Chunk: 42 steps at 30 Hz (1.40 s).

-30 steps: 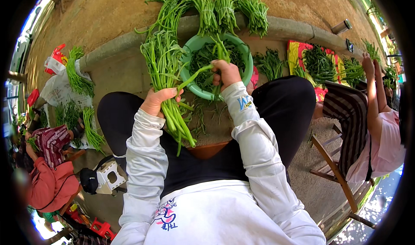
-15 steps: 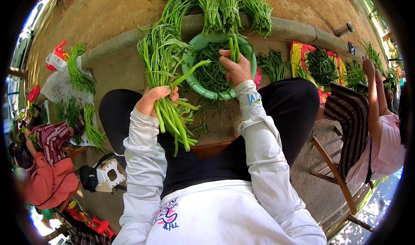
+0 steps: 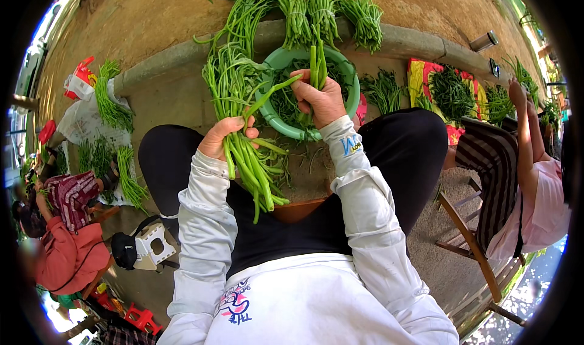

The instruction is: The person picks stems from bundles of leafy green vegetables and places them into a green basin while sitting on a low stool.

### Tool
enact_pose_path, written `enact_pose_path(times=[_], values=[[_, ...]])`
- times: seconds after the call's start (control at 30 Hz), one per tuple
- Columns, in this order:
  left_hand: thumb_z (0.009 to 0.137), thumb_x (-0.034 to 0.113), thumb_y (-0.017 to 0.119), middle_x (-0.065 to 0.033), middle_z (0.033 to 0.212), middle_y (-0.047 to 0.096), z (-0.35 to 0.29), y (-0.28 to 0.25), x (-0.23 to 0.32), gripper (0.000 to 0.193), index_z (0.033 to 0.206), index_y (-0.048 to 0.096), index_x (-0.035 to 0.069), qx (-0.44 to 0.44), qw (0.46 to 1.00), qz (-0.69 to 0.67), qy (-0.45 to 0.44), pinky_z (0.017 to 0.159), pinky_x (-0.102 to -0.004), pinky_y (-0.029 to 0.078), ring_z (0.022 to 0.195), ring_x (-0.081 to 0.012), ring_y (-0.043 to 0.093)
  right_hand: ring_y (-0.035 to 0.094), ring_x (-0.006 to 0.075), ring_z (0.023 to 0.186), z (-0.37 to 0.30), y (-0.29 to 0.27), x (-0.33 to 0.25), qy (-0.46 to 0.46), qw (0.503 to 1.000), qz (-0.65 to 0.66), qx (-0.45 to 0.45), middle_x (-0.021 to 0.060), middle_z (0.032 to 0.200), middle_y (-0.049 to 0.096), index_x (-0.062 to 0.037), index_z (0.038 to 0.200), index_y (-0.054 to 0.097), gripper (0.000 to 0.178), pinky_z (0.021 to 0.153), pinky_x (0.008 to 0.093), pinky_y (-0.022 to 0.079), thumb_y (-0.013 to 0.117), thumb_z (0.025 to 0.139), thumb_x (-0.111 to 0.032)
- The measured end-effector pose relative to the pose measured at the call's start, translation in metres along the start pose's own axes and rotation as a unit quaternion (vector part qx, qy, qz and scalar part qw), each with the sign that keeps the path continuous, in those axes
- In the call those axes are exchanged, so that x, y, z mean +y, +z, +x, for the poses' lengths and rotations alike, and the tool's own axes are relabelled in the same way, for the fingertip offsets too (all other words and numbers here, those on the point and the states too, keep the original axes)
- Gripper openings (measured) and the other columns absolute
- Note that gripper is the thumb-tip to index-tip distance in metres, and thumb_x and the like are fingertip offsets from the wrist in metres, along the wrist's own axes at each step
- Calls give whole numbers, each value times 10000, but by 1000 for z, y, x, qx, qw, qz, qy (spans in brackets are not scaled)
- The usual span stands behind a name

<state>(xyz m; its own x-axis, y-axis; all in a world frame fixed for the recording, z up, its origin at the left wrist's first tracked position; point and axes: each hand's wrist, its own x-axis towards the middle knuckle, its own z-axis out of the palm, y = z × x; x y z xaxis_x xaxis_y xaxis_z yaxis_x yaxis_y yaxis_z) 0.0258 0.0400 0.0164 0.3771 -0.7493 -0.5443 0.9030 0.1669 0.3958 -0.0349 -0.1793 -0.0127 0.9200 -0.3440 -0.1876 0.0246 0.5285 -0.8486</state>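
A thick bunch of water spinach (image 3: pixel 230 77) fills my left hand (image 3: pixel 222 137), leaves away from me and cut stem ends hanging toward my lap. One stem angles out of this bunch to the right, and its tip lies at the thumb and fingers of my right hand (image 3: pixel 323 104). That hand is closed on a few short water spinach stems (image 3: pixel 316 65) standing up between its fingers. Beneath it on the ground sits a round green basin (image 3: pixel 277 125), with dark loose leaves (image 3: pixel 281 104) inside. My right wrist hides part of the basin's near side.
Tied green bundles (image 3: pixel 363 19) lie along the concrete curb (image 3: pixel 420 42) ahead. A red and yellow sack (image 3: pixel 417 71) with greens is at right, near a person in striped trousers (image 3: pixel 486 187). At left, greens lie on white sheeting (image 3: pixel 85 121); another person (image 3: pixel 70 247) sits there.
My right hand has come left and slightly nearer, meeting the tip of the angled stem. The bunch in my left hand has shifted a little to the right.
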Motion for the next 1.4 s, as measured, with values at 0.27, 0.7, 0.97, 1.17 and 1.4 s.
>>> enact_pose_path(times=[0.27, 0.7, 0.97, 1.17, 1.4], values=[[797, 200, 604, -57, 805, 561, 1, 4, -3, 219, 949, 584, 44, 21, 999, 34, 10, 622, -335, 482, 690, -178, 536, 557, 195, 693, 4, 3, 18, -202, 890, -394, 112, 78, 779, 572, -16, 897, 618, 167, 637, 304, 446, 609, 811, -159], [722, 141, 678, -78, 867, 603, 14, 28, -21, 342, 1017, 547, 27, 95, 979, 150, 97, 601, -283, 493, 698, -149, 570, 530, 346, 722, 7, -9, 28, -256, 831, -454, 195, 146, 820, 531, -24, 851, 566, 155, 631, 398, 433, 619, 784, -154], [664, 189, 677, -103, 811, 575, -16, 17, 21, 393, 972, 528, -4, 26, 942, 312, 117, 637, -289, 461, 669, -156, 540, 373, 34, 468, -5, -23, -30, 98, 983, -67, -139, -52, 584, 455, -45, 1017, 623, 214, 418, 180, 274, 563, 813, -71], [667, 159, 664, -94, 811, 575, -16, 19, 24, 341, 944, 556, -8, -31, 937, 334, 95, 613, -274, 471, 697, -150, 551, 333, 26, 404, 4, -19, -56, 99, 960, -227, -132, -42, 608, 543, -50, 967, 666, 196, 369, 189, 248, 608, 794, -122], [641, 179, 684, -88, 801, 554, -7, 21, 17, 418, 978, 525, -11, -6, 936, 343, 77, 612, -280, 457, 688, -164, 552, 512, 78, 560, 3, -15, -82, 143, 819, -461, -310, -7, 748, 643, -63, 946, 669, 227, 520, 248, 403, 696, 736, -144]])
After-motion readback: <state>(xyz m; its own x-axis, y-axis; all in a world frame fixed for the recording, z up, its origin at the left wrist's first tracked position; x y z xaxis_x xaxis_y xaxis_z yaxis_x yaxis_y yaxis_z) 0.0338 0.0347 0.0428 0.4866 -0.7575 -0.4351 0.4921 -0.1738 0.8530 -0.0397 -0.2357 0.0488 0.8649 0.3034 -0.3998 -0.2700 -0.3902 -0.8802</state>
